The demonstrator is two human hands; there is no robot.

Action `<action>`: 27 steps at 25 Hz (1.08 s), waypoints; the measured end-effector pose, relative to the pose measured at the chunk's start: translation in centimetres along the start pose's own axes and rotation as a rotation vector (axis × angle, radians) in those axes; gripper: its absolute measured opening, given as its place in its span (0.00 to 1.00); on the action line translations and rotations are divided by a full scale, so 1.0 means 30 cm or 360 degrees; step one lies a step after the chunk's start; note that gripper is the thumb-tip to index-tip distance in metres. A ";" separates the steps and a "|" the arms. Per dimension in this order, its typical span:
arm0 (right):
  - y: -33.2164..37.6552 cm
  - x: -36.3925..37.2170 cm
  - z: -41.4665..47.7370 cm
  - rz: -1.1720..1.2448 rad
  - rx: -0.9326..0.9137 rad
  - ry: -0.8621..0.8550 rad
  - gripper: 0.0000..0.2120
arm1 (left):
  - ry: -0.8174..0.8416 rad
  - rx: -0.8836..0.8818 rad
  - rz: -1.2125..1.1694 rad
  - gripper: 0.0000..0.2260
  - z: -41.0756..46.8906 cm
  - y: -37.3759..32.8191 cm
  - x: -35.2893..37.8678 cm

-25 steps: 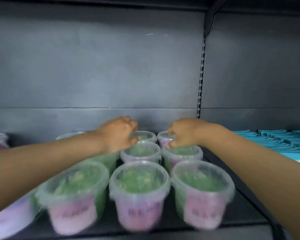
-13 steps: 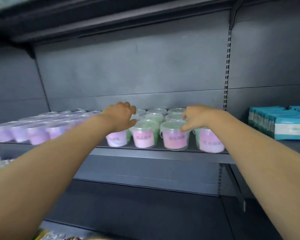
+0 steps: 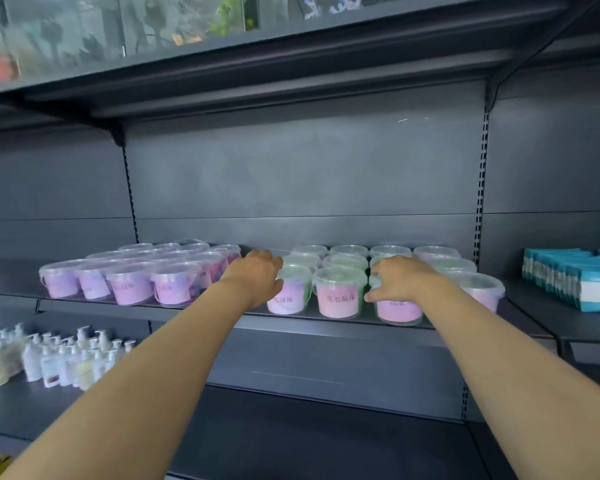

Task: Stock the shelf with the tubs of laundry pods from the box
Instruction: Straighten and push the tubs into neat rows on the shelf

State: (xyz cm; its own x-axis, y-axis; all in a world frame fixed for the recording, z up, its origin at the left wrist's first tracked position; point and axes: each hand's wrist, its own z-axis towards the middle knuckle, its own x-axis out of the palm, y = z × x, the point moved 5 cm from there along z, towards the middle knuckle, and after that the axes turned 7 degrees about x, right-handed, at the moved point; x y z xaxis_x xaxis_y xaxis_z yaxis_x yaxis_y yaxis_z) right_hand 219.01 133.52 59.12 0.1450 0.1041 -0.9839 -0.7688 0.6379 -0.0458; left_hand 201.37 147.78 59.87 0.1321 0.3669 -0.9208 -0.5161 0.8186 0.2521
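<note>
As the tubs (image 3: pixel 338 296) stand in rows on the shelf (image 3: pixel 326 323) at twelve o'clock, the right hand (image 3: pixel 399 282) curls over a front tub (image 3: pixel 400 311), while for the left hand (image 3: pixel 257 278) I cannot tell the grip; they seem light, stiff and smooth, best held under the rim.

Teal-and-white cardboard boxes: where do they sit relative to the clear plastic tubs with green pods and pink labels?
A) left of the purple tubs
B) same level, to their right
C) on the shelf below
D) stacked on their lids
B: the teal-and-white cardboard boxes stand level with and right of the clear plastic tubs with green pods and pink labels, beyond the slotted upright.
</note>
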 end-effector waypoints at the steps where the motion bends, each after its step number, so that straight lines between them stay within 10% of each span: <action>1: 0.025 0.004 -0.008 0.0006 0.0030 0.0007 0.20 | -0.0015 0.0040 -0.0018 0.18 -0.010 0.019 0.008; 15: 0.122 -0.098 0.072 -0.0093 0.0364 -0.0017 0.29 | -0.0113 0.0297 -0.0293 0.17 0.160 0.338 0.058; 27: 0.042 0.050 0.755 0.0168 -0.0225 0.0179 0.23 | -0.0116 0.0489 -0.0552 0.19 0.709 0.240 0.271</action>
State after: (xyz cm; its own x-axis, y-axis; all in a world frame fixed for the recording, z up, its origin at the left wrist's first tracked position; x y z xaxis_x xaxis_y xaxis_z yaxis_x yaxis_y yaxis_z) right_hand 232.39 151.76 61.49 -0.0051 0.0737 -0.9973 -0.8569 0.5138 0.0424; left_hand 216.74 166.07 60.53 0.3174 0.0694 -0.9457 -0.1578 0.9873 0.0195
